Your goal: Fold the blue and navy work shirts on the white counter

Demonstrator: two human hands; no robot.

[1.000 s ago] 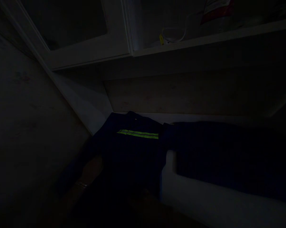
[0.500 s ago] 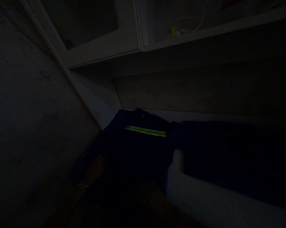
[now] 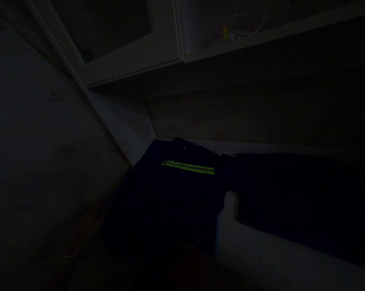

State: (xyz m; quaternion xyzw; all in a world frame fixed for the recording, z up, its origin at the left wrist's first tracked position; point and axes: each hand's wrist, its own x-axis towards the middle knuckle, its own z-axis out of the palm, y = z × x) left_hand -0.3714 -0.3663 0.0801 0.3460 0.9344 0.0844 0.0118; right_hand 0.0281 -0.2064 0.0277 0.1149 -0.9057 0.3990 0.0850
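Note:
A dark blue work jacket (image 3: 182, 194) lies spread out, its collar toward the back and a yellow-green reflective stripe (image 3: 188, 167) across its chest. At its left edge, by the sleeve, is my left hand (image 3: 93, 218), with a bracelet on the wrist. Its fingertips are near or on the cloth, but darkness and blur hide whether they grip it. My right hand (image 3: 193, 256) is barely visible over the lower part of the jacket, and its fingers cannot be made out.
To the right, more dark blue cloth (image 3: 291, 202) lies on a pale surface (image 3: 261, 250). A white cabinet (image 3: 133, 60) overhangs the back, with a white cable (image 3: 255, 30) and a small yellow item (image 3: 225, 34) on its shelf. A patterned wall (image 3: 49, 133) stands at left.
My left hand has moved left and down, off the jacket's body to its outer edge. The jacket's left sleeve now shows less far out to the left. My right hand has become harder to see.

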